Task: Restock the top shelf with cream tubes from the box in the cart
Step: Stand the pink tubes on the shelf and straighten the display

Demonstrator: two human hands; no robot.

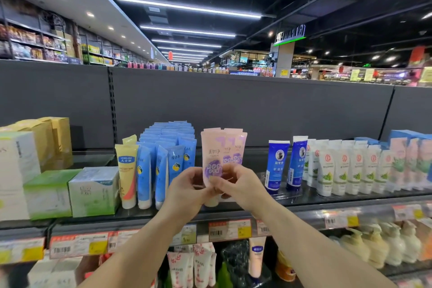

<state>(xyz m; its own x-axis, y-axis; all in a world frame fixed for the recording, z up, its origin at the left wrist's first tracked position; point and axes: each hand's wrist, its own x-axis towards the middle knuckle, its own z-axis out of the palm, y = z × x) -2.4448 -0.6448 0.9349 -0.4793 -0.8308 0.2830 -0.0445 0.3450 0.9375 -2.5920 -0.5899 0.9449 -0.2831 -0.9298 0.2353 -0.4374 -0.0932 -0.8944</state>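
From the head camera, both hands meet at the front edge of the top shelf. The left hand curls its fingers round the lower part of the front pink cream tube, which stands upright with its cap down on the shelf. The right hand pinches the base of the pink tubes behind it, thumb and fingers closed on them. Just left stand rows of light blue tubes and a yellow tube; to the right, apart, two dark blue tubes and a row of white tubes.
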